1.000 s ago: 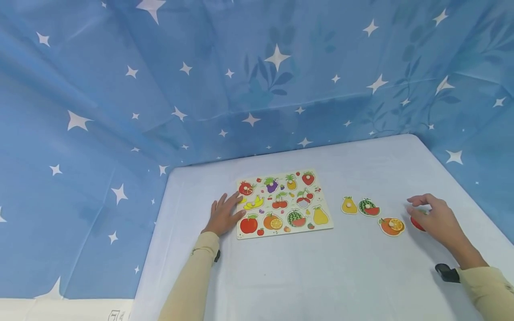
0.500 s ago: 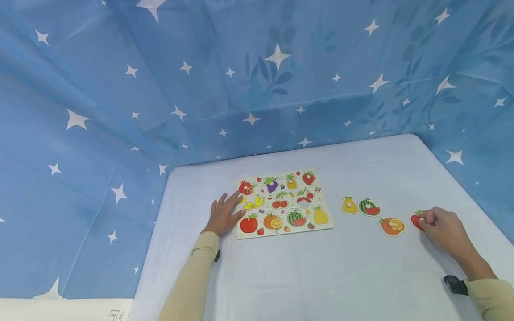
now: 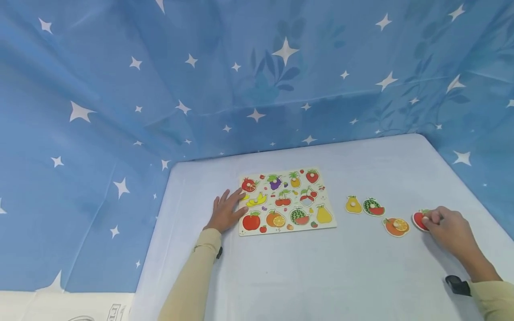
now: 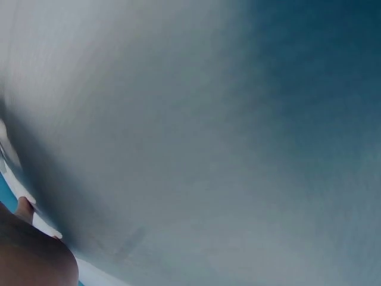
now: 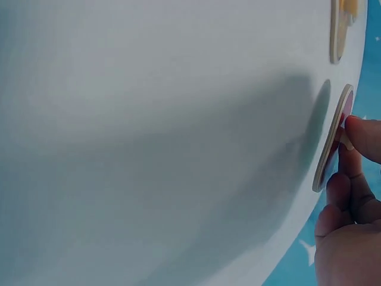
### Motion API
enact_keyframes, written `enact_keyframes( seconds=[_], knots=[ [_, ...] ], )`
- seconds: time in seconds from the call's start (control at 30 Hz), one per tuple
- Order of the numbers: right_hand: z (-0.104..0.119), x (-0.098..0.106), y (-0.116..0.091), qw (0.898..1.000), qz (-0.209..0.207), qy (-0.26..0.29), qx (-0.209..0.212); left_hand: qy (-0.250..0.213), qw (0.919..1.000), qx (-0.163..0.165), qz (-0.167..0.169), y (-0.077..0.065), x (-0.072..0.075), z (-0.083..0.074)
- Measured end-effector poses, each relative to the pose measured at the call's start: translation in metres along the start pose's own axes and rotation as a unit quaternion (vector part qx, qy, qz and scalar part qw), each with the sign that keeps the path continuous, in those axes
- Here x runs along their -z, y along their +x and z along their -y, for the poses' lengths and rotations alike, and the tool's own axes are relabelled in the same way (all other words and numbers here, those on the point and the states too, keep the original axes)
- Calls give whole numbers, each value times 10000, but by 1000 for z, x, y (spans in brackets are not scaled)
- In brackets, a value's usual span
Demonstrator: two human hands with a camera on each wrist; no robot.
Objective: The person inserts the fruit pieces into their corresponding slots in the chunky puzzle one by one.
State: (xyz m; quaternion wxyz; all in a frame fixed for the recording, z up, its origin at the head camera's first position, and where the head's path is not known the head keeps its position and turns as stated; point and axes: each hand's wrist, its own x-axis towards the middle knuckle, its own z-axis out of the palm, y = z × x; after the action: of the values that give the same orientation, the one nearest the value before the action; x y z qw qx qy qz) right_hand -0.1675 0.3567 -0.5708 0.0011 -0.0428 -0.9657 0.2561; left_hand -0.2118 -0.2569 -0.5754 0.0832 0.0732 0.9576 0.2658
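Observation:
My right hand (image 3: pixel 453 229) pinches the knob of a red apple puzzle piece (image 3: pixel 419 220) between thumb and finger. In the right wrist view the wooden apple piece (image 5: pixel 334 140) stands slightly off the tabletop, its shadow apart from it. My left hand (image 3: pixel 225 211) lies on the left edge of the fruit puzzle board (image 3: pixel 291 228), fingers extended. Within the board, the printed apple (image 3: pixel 251 221), orange, watermelon and pear along the front row show no knobs. The left wrist view holds mostly tabletop and a dark part of the left hand (image 4: pixel 36 250).
Beside the apple piece lies an orange piece (image 3: pixel 395 227) with a knob. Farther left are a watermelon piece (image 3: pixel 374 207) and a pear piece (image 3: pixel 354 204), close together. A white cloth covers the table (image 3: pixel 321 276); a blue starry curtain (image 3: pixel 225 80) hangs behind it.
My right hand has come down onto the apple piece, closed finger and thumb on its knob and raised it slightly. The left hand stays on the board. The head view has shifted a little.

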Motion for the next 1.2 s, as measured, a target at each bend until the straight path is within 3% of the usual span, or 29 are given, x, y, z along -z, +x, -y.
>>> enact_keyframes(
  seconds=[0.33,0.63,1.2],
  knots=[
    [54,-7,11,9973,-186,420,580,157,9993,310,139,2,2,-4],
    [99,-21,22,9912,-133,722,1101,119,9995,272,52,2,-2,-2],
    [189,-75,34,9748,167,1275,1822,197,9994,281,19,2,2,-4]
  ],
)
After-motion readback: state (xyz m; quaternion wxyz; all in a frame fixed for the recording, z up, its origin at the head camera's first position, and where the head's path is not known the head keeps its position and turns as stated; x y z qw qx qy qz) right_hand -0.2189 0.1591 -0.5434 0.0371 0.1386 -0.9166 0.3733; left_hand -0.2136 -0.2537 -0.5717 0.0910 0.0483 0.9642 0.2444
